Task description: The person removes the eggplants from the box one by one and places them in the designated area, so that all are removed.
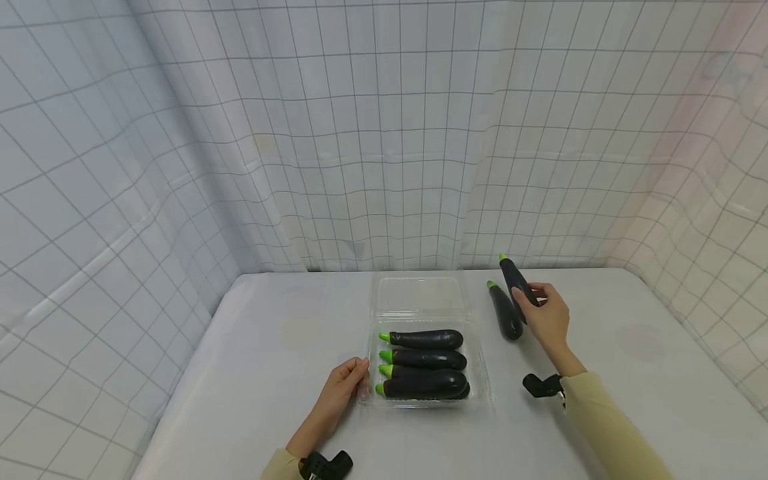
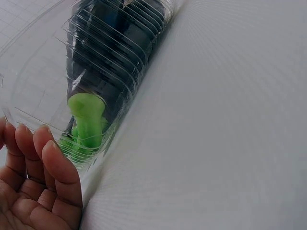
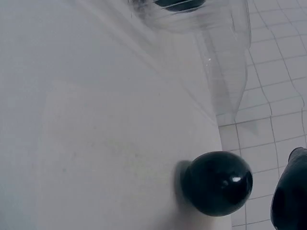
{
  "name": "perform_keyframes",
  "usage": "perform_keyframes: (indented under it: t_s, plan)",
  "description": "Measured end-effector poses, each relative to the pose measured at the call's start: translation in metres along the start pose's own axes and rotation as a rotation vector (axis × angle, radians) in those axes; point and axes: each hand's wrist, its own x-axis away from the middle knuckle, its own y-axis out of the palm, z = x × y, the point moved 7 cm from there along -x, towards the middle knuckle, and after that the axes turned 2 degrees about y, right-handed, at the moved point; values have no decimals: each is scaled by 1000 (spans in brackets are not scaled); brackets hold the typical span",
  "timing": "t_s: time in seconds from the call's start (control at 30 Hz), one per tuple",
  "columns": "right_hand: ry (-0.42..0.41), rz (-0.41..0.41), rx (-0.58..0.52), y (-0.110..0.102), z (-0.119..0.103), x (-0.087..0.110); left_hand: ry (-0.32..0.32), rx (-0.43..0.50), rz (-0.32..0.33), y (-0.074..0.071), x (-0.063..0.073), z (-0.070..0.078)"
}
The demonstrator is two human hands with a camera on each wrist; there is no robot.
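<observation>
A clear plastic clamshell container (image 1: 480, 363) stands with its lid (image 1: 420, 293) folded back. Inside, several dark eggplants (image 1: 427, 360) with bright green stems lie side by side, one on top at the near side. My left hand (image 1: 343, 387) holds the container's left rim with bent fingers (image 2: 60, 167); the thumb is hidden in the left wrist view. Right of the container, my right hand (image 1: 547, 320) grips an eggplant (image 1: 515, 277) by its thick end, stem pointing away. Just beside it, another eggplant (image 1: 505, 312) rests on the table; its rounded end (image 3: 218, 184) shows in the right wrist view.
The white-covered table (image 1: 270, 347) extends to both sides of the container. White gridded curtains (image 1: 384, 147) hang behind the table and along its left and right sides. A small black camera (image 1: 543, 385) is strapped to each wrist.
</observation>
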Motion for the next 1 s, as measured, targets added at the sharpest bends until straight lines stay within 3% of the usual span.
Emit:
perform_keyframes:
  t_s: [0.3,0.5,0.73,1.0]
  plan:
    - [95,-34,74,-1,18,0,-7,0,3,0,0,-1]
    - [157,-98,137,0,31,-1,-6,-4,7,0,1,1]
    - [205,-176,199,3,43,-1,-8,-8,1,0,1,1]
    - [232,-206,228,7,49,2,-11,-13,-2,1,1,2]
